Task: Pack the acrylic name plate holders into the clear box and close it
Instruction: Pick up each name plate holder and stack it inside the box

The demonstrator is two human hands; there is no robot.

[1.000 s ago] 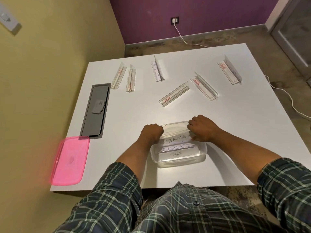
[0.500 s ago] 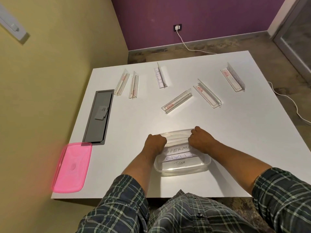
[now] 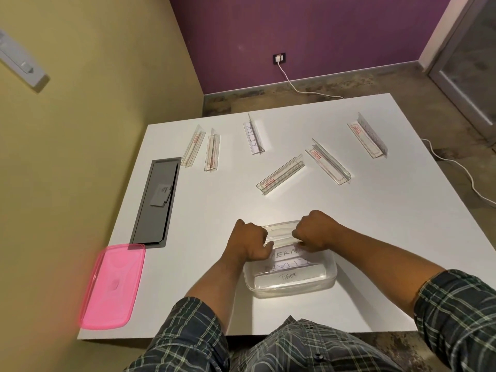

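A clear box (image 3: 294, 287) stands near the table's front edge with several name plate holders lying in it, their cards handwritten. Over the box's far rim, my left hand (image 3: 248, 241) and my right hand (image 3: 314, 229) each grip one end of another acrylic holder (image 3: 280, 233). Several more holders lie on the far half of the table: two at the left (image 3: 192, 149) (image 3: 212, 153), one with a card (image 3: 254, 134), two in the middle (image 3: 280, 178) (image 3: 328, 162) and one at the far right (image 3: 367, 135). The pink lid (image 3: 112, 287) lies at the table's front left corner.
A grey cable hatch (image 3: 155, 202) is set into the white table (image 3: 375, 237) at the left. A yellow wall runs close along the left side. A white cable (image 3: 456, 167) trails over the floor to the right of the table.
Both hands have stayed on the holder at the box's far rim and drawn closer over it. The camera has tilted, so everything sits lower in view.
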